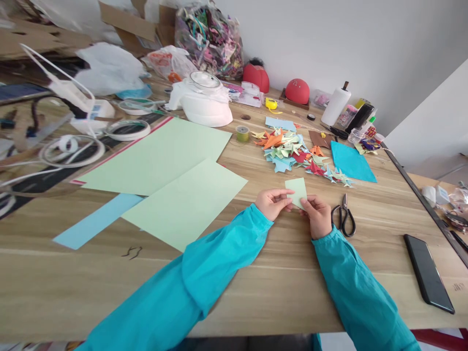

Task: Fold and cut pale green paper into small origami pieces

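Note:
A small pale green paper piece (297, 189) is held up just above the wooden table (256, 273). My left hand (272, 202) pinches its left edge with closed fingers. My right hand (319, 214) grips its lower right corner, fingers curled. Both arms wear teal sleeves. Black scissors (343, 217) lie just right of my right hand.
Two large pale green sheets (171, 180) and a light blue strip (95, 222) lie to the left. A heap of folded coloured paper shapes (296, 153) and a teal sheet (351, 161) sit behind my hands. A black phone (428, 273) lies at right. Tape rolls, bags and a white pot crowd the back.

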A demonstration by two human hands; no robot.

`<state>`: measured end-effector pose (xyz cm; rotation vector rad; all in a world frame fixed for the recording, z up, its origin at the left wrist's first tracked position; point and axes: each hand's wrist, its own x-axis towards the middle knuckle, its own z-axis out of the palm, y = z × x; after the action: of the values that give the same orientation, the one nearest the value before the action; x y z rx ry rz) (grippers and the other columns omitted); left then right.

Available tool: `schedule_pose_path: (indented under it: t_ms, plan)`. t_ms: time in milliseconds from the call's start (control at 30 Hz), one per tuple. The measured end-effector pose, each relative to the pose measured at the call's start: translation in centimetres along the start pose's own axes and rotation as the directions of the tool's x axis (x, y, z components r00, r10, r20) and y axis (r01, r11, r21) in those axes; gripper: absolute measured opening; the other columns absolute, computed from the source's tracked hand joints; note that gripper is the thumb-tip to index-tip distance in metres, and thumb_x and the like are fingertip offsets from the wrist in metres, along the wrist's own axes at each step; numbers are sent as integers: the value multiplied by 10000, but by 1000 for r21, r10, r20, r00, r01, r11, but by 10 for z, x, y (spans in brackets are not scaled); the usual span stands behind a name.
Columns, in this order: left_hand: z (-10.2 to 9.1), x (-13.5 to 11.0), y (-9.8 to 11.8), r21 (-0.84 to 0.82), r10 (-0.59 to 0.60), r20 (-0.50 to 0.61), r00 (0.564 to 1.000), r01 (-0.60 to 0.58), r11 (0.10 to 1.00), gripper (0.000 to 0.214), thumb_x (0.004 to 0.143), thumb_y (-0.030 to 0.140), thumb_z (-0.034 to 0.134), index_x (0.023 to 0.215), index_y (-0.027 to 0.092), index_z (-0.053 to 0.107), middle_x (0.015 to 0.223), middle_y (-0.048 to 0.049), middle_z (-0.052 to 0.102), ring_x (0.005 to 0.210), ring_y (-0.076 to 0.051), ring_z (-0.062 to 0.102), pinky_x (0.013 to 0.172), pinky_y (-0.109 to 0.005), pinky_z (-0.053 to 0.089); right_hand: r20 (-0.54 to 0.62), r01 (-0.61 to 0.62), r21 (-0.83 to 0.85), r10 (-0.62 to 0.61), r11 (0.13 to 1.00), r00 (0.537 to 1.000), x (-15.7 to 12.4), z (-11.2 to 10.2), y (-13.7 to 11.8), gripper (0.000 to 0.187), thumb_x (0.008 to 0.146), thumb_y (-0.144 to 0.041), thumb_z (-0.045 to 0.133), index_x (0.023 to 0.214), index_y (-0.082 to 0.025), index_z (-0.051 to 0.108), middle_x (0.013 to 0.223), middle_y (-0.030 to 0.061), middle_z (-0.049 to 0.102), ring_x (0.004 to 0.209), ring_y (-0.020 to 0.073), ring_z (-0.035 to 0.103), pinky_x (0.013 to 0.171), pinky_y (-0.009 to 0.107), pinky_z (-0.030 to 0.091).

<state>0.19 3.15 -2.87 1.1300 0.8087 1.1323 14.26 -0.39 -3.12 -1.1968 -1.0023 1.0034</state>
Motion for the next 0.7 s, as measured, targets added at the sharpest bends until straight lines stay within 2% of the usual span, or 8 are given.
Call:
schedule_pose_path:
  t_ms: [167,267,433,600,700]
  plan:
    - [0,1,1,-20,-30,12,999,30,999,399,583,286,738,921,83,674,564,2,624,497,-124,610,527,-259,546,-7,-34,44,34,998,999,1,0,0,214,618,-354,733,680,-173,635,539,-35,605,453,93,502,462,233,399]
    - [1,0,2,-8,-25,18,1000,25,1000,360,587,275,737,900,105,691,558,3,632,501,-118,607,527,-245,544,-18,-41,57,42,998,999,1,1,-1,220,601,-352,742,667,-173,634,546,-35,608,455,92,500,461,233,406]
    - [2,-2,-1,9,-25,52,998,25,1000,235,621,283,719,816,152,719,767,-46,711,559,-129,628,558,-255,555,5,-40,46,40,998,999,1,0,-2,221,589,-360,744,654,-177,637,578,-21,624,495,107,518,466,240,431]
    - [1,0,-5,33,-60,47,997,59,998,232,613,257,727,816,146,719,587,-21,678,516,-133,619,549,-258,549,32,-28,-9,28,1000,999,0,0,-2,215,589,-369,739,647,-185,646,593,-18,630,512,114,531,476,247,451]
    - [1,0,-6,30,-70,50,996,69,997,268,590,255,745,827,134,715,557,-20,667,517,-141,624,542,-262,550,41,-27,-21,28,999,999,0,0,-2,218,595,-377,733,653,-186,647,595,-15,635,521,121,539,479,250,453]
